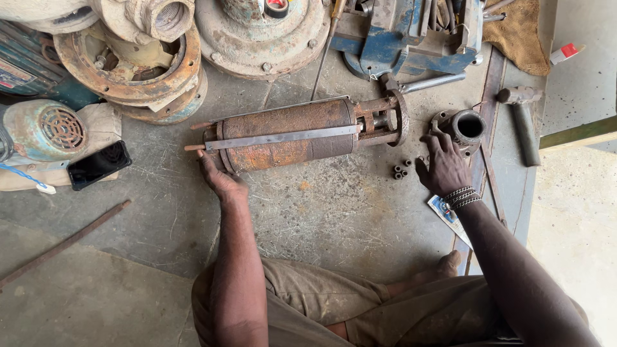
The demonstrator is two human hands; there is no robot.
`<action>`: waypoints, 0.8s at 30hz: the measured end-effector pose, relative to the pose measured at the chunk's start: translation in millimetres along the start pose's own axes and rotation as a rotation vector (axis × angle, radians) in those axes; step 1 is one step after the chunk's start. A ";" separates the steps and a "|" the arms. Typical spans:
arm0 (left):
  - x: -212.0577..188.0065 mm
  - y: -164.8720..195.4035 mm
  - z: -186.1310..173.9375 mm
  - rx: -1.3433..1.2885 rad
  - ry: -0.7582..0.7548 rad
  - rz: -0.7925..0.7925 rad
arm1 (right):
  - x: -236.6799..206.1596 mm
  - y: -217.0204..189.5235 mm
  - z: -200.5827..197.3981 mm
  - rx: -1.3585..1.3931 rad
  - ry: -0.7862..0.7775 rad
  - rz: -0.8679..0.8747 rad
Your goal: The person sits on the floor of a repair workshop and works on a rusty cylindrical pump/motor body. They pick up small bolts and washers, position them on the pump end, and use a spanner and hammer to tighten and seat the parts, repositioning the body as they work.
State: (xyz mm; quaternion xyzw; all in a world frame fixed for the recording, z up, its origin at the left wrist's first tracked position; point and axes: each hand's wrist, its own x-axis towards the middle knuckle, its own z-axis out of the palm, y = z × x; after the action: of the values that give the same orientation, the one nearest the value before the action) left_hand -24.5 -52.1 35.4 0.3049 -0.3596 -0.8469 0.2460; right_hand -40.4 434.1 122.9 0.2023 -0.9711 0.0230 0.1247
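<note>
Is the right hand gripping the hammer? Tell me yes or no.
No: the right hand rests by the small metal fitting and the loose nuts, while the hammer lies untouched farther right.

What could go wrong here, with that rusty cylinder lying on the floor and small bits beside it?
The rusty cylinder lies on its side, steadied only by the left hand; it might roll. The small nuts lie loose by the right hand and could scatter. The rusty metal strip may scrape fingers.
</note>
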 end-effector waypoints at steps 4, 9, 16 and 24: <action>-1.3 -7.0 -0.1 0.052 0.086 0.120 | 20.7 -22.2 8.7 0.749 -0.014 0.228; -3.1 -16.2 -0.6 0.073 0.263 0.253 | 43.9 -34.9 36.2 1.015 0.129 0.222; -3.1 -12.3 -7.9 0.067 0.174 0.360 | 48.9 -28.4 68.9 0.924 0.202 0.230; -15.6 -4.0 -12.3 -0.004 0.153 0.335 | 50.2 -41.6 59.5 1.022 0.212 0.311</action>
State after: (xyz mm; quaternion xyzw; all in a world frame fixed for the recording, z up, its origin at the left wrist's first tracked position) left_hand -6.0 -45.3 30.8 0.3038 -0.3838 -0.7692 0.4108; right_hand -82.2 370.9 77.7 0.0876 -0.8368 0.5306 0.1030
